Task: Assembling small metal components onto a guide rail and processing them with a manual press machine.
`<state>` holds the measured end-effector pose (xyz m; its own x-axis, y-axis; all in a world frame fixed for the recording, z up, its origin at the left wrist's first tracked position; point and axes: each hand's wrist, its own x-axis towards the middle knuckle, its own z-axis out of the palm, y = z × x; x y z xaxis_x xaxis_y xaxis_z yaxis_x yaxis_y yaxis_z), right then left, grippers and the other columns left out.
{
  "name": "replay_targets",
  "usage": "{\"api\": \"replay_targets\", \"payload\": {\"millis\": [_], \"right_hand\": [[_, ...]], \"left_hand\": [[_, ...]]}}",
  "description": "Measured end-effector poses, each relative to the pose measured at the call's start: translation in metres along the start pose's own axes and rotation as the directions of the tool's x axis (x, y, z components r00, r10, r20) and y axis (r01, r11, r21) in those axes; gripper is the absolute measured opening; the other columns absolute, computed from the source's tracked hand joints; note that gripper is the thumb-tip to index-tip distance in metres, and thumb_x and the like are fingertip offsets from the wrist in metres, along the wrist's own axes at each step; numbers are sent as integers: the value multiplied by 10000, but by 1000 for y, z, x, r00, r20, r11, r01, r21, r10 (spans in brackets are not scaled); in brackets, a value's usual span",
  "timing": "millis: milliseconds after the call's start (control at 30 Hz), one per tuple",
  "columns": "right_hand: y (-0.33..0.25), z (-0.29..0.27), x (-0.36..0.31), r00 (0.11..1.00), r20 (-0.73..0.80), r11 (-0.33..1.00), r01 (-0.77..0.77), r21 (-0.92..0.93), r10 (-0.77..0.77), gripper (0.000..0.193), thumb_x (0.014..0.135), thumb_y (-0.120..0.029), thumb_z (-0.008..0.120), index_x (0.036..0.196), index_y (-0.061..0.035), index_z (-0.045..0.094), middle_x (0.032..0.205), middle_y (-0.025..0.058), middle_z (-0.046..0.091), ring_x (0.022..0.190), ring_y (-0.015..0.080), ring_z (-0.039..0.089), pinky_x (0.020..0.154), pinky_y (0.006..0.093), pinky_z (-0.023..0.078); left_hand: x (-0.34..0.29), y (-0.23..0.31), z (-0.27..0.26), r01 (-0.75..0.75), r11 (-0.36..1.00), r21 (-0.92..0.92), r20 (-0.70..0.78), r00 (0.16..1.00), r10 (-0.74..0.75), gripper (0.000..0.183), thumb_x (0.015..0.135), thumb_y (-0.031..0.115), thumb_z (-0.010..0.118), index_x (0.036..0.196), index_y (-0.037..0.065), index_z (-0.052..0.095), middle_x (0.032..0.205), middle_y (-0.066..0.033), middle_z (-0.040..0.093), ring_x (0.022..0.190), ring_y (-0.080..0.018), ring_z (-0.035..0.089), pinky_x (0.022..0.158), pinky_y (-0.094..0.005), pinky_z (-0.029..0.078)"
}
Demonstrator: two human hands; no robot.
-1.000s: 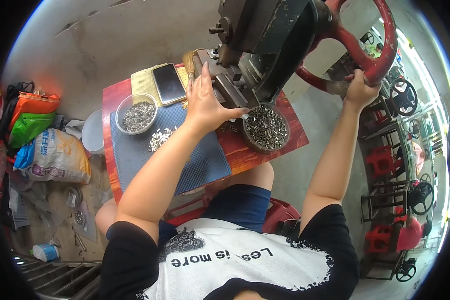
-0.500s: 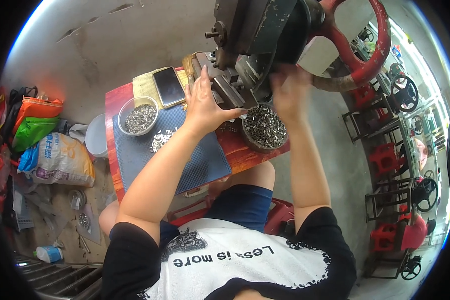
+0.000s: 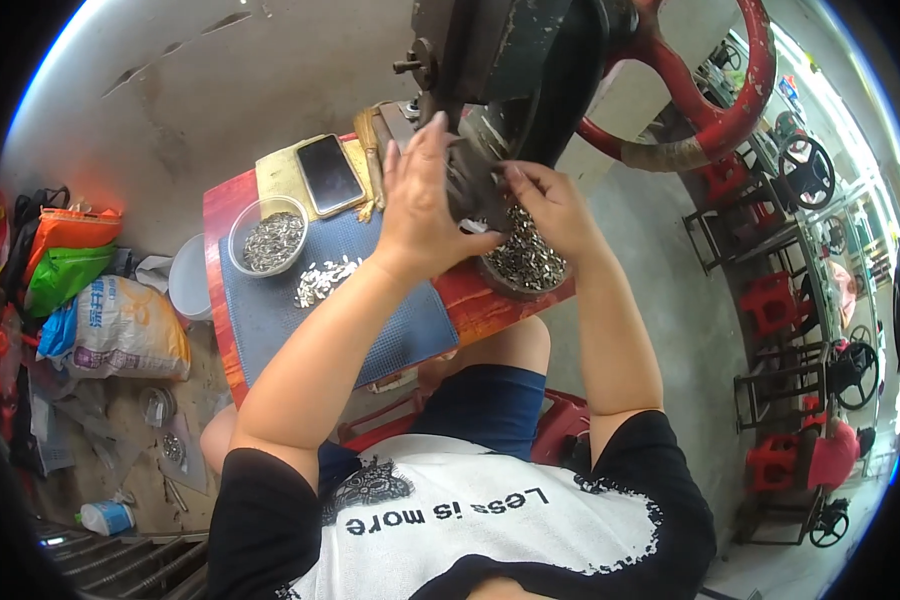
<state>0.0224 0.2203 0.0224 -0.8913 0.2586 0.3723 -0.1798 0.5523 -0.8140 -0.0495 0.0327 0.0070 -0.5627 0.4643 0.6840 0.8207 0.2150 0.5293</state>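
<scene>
A dark hand press (image 3: 505,55) with a big red handwheel (image 3: 710,130) stands at the table's far side. My left hand (image 3: 417,210) is open beside its tooling, fingers stretched up and thumb pointing right. My right hand (image 3: 553,208) is on the other side of the tooling, thumb and forefinger pinched together at its edge. Whatever lies between those fingertips is too small to make out. Below the right hand a round bowl (image 3: 523,289) holds many small metal pieces. A clear plastic tub (image 3: 238,262) of similar pieces and a loose pile of pale pieces (image 3: 320,280) are to the left.
A blue textured mat (image 3: 390,345) covers part of the red table (image 3: 217,215). A phone (image 3: 330,175) lies on a yellow cloth beside a brush (image 3: 369,145). Sacks and bags (image 3: 125,325) sit on the left floor. More wheeled presses (image 3: 808,170) and red stools line the right.
My right hand, blurred near the handwheel before, has come down and left to the tooling, with its fingers pinched. My left hand stays close to the tooling. The view has shifted slightly.
</scene>
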Motion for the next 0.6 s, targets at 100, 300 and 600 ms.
{"api": "replay_targets", "payload": {"millis": [100,300,600], "right_hand": [[-3,-17,-22,980,99,985,-175,3,174,310,954,-267,650,1025,34,676,860,154,702,783,195,643,742,318,498],[20,-37,-40,977,-54,896,-212,-391,207,325,936,-257,657,1085,32,675,938,157,714,838,251,667,783,360,510],[27,-41,-41,848,254,569,-507,647,466,307,1052,-221,527,1149,46,643,923,59,697,766,141,641,721,286,536]], "left_hand": [[-3,23,15,-127,992,1,103,987,126,1354,490,325,953,1539,-33,176,1451,-233,430,1432,-357,341,1204,-579,121],[-13,33,11,-43,995,90,66,997,37,1331,507,322,954,1539,-19,186,1446,-222,445,1439,-353,340,1198,-606,118],[-62,-20,-48,300,845,443,291,843,-452,1058,596,388,918,1397,-88,419,1423,-255,476,1440,-366,333,1198,-528,215]]}}
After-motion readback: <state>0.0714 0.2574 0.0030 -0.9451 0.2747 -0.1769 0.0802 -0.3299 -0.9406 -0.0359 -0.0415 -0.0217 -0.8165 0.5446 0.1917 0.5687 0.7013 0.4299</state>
